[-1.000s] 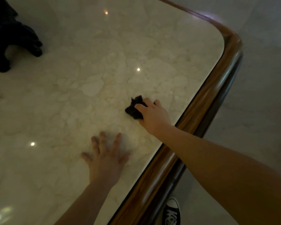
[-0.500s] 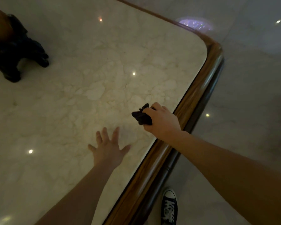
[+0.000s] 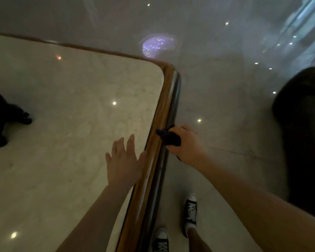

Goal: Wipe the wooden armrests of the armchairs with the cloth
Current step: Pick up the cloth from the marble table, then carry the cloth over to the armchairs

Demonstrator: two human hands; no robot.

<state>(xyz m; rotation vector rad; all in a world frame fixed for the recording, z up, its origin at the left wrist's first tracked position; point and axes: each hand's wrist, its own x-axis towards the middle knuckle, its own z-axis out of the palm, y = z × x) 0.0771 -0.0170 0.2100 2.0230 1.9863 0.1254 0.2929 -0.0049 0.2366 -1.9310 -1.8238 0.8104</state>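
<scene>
My right hand (image 3: pixel 186 143) grips a small dark cloth (image 3: pixel 168 136), bunched up, just off the right edge of a marble-topped table, beside its wooden rim (image 3: pixel 160 124). My left hand (image 3: pixel 124 164) lies flat on the marble with fingers spread, its thumb next to the rim. At the far right edge a dark rounded shape, possibly an armchair (image 3: pixel 305 135), stands on the floor. No wooden armrest shows.
A dark carved ornament (image 3: pixel 2 118) sits on the marble top (image 3: pixel 62 124) at the left. The glossy floor (image 3: pixel 225 106) reflects ceiling lights. My two black sneakers (image 3: pixel 190 211) stand on the floor beside the table.
My right hand has carried the cloth from the marble surface rightward, off past the wooden rim. The view has swung right, bringing the dark armchair shape in. My left hand stays flat on the table.
</scene>
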